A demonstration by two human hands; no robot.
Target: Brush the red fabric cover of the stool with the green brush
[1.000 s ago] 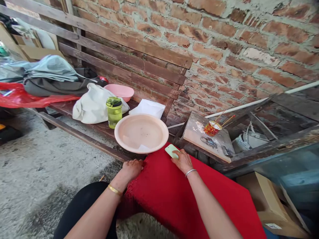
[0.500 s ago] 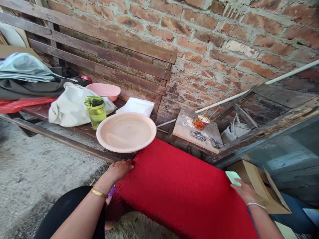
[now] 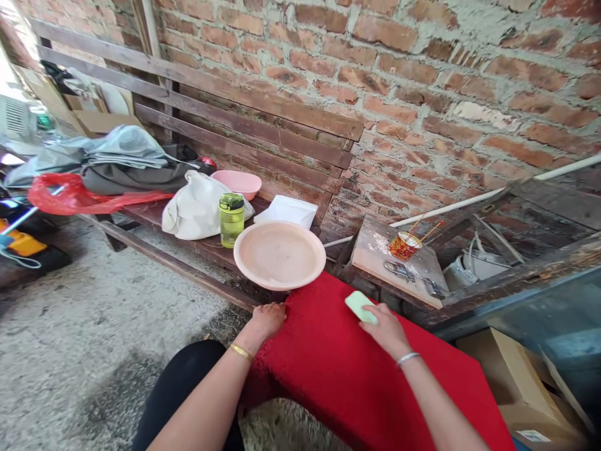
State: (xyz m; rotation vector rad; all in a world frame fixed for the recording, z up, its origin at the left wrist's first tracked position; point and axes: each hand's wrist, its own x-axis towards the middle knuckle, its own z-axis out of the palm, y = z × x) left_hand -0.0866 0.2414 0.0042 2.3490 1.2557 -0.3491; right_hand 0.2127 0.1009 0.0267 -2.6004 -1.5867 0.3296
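Note:
My right hand (image 3: 385, 328) grips a pale green, rounded block (image 3: 360, 307) over the red cloth (image 3: 338, 363); the block's underside is hidden, so I cannot tell whether it is soap or a brush. The cloth lies spread over a long, narrow surface. At its left end, near the far corner, my left hand (image 3: 268, 318) has its fingers closed over the cloth's edge, the fingertips partly hidden. Just beyond that hand stands a wide, pale pink basin (image 3: 241, 260) holding what looks like cloudy water.
A slatted wooden bench (image 3: 197, 250) carries a green bottle (image 3: 231, 219), a white bag (image 3: 185, 210), a pink bowl (image 3: 239, 181) and white paper (image 3: 288, 212). Right of it, a small board (image 3: 366, 250) holds a red-gold cup (image 3: 404, 245) and padlocks. A cardboard box (image 3: 521, 376) sits at right.
My right hand has carried the pale green block leftward along the cloth, from the right end toward the basin. My left hand stays at the cloth's edge. The camera has turned left.

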